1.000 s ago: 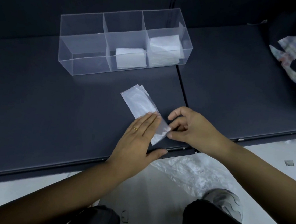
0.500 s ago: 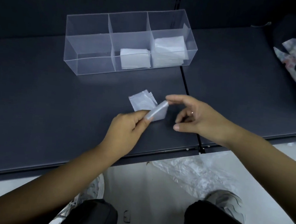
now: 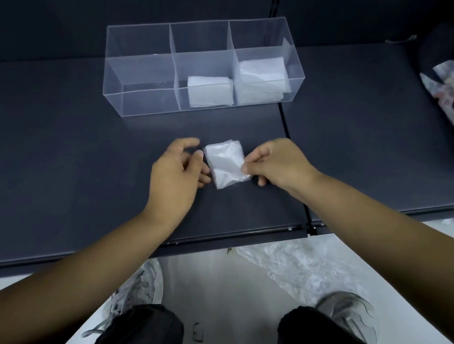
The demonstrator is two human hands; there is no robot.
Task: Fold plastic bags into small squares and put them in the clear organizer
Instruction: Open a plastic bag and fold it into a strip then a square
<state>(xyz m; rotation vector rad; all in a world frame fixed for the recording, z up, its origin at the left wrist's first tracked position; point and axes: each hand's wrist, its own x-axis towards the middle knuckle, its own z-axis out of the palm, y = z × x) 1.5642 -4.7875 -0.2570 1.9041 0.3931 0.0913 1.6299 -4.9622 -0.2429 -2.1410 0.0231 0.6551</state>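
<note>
The right hand [image 3: 274, 164] pinches the bag [image 3: 225, 164] at its right edge, a narrow grip that probably keeps the folds closed. The bag lies on the shelf [image 3: 54, 153], just left of the grip. The left hand [image 3: 176, 172], loose and empty, is beside it; the organizer [image 3: 143, 101] stands beyond.

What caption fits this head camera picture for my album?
Right hand pinches a folded plastic bag, left hand beside it, clear organizer behind on the shelf.
</note>
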